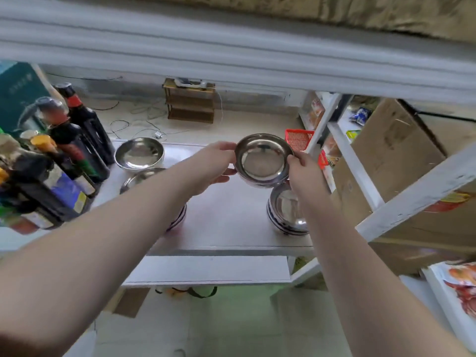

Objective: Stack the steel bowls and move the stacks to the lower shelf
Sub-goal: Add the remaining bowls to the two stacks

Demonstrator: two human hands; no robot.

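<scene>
Both hands hold one steel bowl (262,161) in the air above the white shelf (226,228). My left hand (219,163) grips its left rim and my right hand (304,171) grips its right rim. Just below it, on the right of the shelf, stands a stack of steel bowls (286,212), partly hidden by my right forearm. A single steel bowl (139,154) sits at the back left. Another stack of bowls (144,176) lies under my left forearm, mostly hidden.
Dark sauce bottles (74,143) crowd the shelf's left end. A red plastic basket (300,140) sits behind the held bowl. Cardboard boxes (391,161) fill the white rack on the right. A lower white shelf (206,269) shows beneath, and an upper shelf edge (231,55) hangs overhead.
</scene>
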